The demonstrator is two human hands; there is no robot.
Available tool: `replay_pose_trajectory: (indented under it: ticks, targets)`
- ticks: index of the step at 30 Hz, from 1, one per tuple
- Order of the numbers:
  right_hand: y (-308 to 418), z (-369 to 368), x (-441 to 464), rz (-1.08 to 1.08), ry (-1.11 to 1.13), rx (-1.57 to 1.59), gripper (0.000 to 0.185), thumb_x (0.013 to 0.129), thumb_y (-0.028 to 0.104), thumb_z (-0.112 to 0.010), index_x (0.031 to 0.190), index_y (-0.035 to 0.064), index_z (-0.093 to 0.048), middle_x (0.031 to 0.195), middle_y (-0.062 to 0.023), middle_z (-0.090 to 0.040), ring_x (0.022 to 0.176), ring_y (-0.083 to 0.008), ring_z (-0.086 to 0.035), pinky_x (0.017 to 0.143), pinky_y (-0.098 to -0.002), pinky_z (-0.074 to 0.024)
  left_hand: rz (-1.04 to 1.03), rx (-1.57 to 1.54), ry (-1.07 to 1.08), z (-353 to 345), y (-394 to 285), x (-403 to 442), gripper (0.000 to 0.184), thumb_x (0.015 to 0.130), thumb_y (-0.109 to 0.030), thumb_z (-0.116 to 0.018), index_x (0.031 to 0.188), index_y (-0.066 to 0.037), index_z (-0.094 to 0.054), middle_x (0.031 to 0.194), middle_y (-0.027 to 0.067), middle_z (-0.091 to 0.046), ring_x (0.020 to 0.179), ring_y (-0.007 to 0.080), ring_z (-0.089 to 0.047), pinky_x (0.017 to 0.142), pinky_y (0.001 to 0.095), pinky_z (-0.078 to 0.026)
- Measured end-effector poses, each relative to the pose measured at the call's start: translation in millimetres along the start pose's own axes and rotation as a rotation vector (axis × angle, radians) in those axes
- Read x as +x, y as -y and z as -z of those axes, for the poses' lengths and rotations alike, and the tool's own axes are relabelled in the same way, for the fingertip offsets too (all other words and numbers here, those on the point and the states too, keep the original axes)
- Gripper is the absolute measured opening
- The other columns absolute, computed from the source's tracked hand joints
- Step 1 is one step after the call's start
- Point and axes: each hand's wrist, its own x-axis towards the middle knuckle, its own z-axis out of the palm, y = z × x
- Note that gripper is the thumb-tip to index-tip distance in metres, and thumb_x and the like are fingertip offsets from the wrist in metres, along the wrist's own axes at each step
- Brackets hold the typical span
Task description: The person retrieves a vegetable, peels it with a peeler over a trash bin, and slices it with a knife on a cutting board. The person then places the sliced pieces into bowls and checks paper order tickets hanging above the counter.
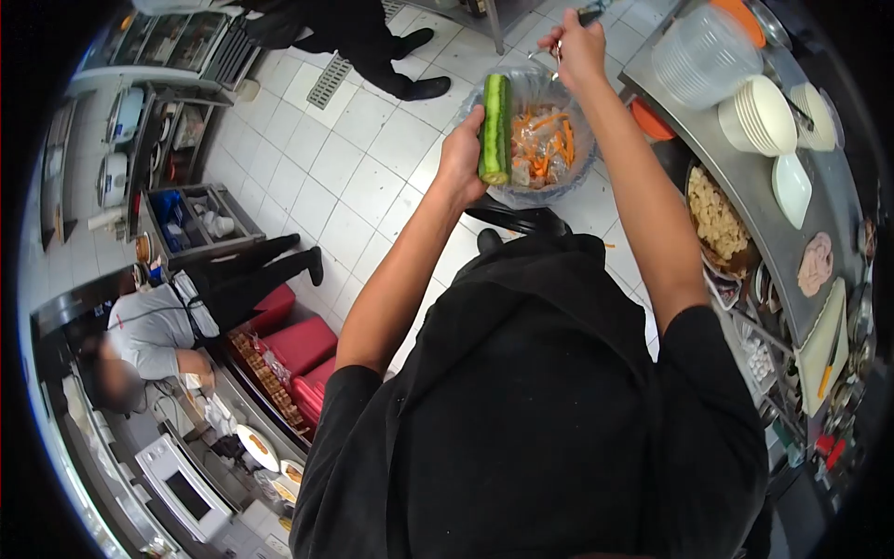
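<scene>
"Where's the cucumber (498, 130)?"

"In my left grip (459, 158), which is clasped on it, over the left side of the lined bin (533, 197)."

"And the right grip (583, 58)?"

"I have it closed around a metal tool (558, 53), probably a peeler, far and right of the cucumber, not touching it. I judge we're mid-peel; the next move calls for a steady hold and laying the tool along the remaining dark skin."

Both arms (396, 252) reach forward, left fingers (476, 119) and right fingers (571, 28) curled closed.
</scene>
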Motion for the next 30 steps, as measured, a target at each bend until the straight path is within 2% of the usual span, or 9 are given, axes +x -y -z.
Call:
replay_pose_trajectory:
  ticks: [3, 7, 11, 13, 22, 24, 26, 28, 30]
  targets:
    - [17, -8, -60, -0.245, 0.130, 0.257, 0.015, 0.094, 0.019, -0.050, 0.091, 0.0057, -0.045, 0.066, -0.0041, -0.047, 0.056, -0.0159, -0.049, 0.062, -0.0353, -0.0490, 0.039, -0.081, -0.026, 1, -5, 9, 0.042, 0.098, -0.033, -0.030, 0.106, 0.003, -0.050, 0.084, 0.0153, -0.059, 0.067, 0.0230, -0.058, 0.060, 0.0341, -0.053]
    - [31, -11, -117, -0.299, 0.211, 0.289, 0.017, 0.094, 0.020, -0.050, 0.090, 0.0061, -0.042, 0.065, -0.0049, -0.048, 0.052, -0.0154, -0.047, 0.058, -0.0364, -0.0479, 0.042, -0.266, -0.009, -26, -12, 1, 0.039, 0.099, -0.032, -0.028, 0.109, -0.001, -0.049, 0.082, 0.0090, -0.059, 0.068, 0.0210, -0.057, 0.062, 0.0352, -0.052]
    - [33, -9, -131, -0.335, 0.166, 0.319, 0.016, 0.094, 0.021, -0.050, 0.092, 0.0069, -0.043, 0.065, -0.0038, -0.047, 0.053, -0.0140, -0.044, 0.060, -0.0360, -0.0457, 0.056, -0.177, 0.120, -22, -6, 13, 0.037, 0.099, -0.031, -0.027, 0.108, -0.002, -0.048, 0.076, 0.0067, -0.056, 0.068, 0.0199, -0.056, 0.064, 0.0357, -0.051]
    - [35, -7, -134, -0.338, 0.146, 0.325, 0.016, 0.094, 0.021, -0.049, 0.091, 0.0072, -0.044, 0.065, -0.0035, -0.046, 0.052, -0.0135, -0.043, 0.060, -0.0359, -0.0451, 0.041, -0.222, 0.044, -28, -3, 16, 0.036, 0.099, -0.030, -0.028, 0.101, -0.002, -0.049, 0.066, 0.0079, -0.054, 0.059, 0.0202, -0.055, 0.055, 0.0375, -0.051]
    - [19, -18, -114, -0.197, 0.199, 0.212, 0.016, 0.094, 0.016, -0.047, 0.084, 0.0076, -0.040, 0.060, -0.0024, -0.042, 0.049, -0.0122, -0.041, 0.052, -0.0332, -0.0443, -0.003, -0.179, 0.021, -25, 2, 4, 0.038, 0.098, -0.032, -0.031, 0.104, -0.001, -0.052, 0.081, 0.0114, -0.058, 0.063, 0.0220, -0.057, 0.058, 0.0385, -0.051]
    - [10, -25, -87, -0.073, 0.084, 0.188, 0.017, 0.094, 0.014, -0.047, 0.082, 0.0072, -0.038, 0.059, -0.0032, -0.042, 0.048, -0.0123, -0.042, 0.050, -0.0338, -0.0456, 0.012, -0.144, -0.001, -24, 8, -13, 0.040, 0.098, -0.034, -0.032, 0.107, -0.001, -0.052, 0.087, 0.0124, -0.060, 0.068, 0.0238, -0.059, 0.061, 0.0400, -0.052]
    - [-14, -25, -40, 0.069, 0.081, 0.066, 0.017, 0.094, 0.014, -0.047, 0.082, 0.0071, -0.038, 0.061, -0.0048, -0.044, 0.048, -0.0130, -0.043, 0.052, -0.0344, -0.0470, 0.107, -0.112, -0.008, -25, 9, -24, 0.038, 0.098, -0.032, -0.033, 0.108, -0.001, -0.052, 0.084, 0.0106, -0.060, 0.068, 0.0201, -0.058, 0.061, 0.0319, -0.050]
    - [-38, -15, 14, 0.260, 0.015, -0.254, 0.018, 0.093, 0.017, -0.050, 0.090, 0.0024, -0.039, 0.062, -0.0058, -0.048, 0.046, -0.0152, -0.047, 0.049, -0.0351, -0.0474, 0.092, -0.099, 0.028, -24, 6, -29, 0.039, 0.098, -0.033, -0.033, 0.108, 0.000, -0.052, 0.084, 0.0113, -0.059, 0.068, 0.0204, -0.057, 0.060, 0.0322, -0.049]
    - [-19, -13, 20, 0.284, -0.043, -0.479, 0.020, 0.093, 0.017, -0.051, 0.091, 0.0012, -0.038, 0.063, -0.0069, -0.049, 0.047, -0.0156, -0.050, 0.049, -0.0337, -0.0487, 0.037, -0.106, 0.060, -15, -2, -34, 0.042, 0.098, -0.034, -0.032, 0.107, 0.002, -0.051, 0.082, 0.0128, -0.057, 0.066, 0.0209, -0.055, 0.058, 0.0328, -0.049]
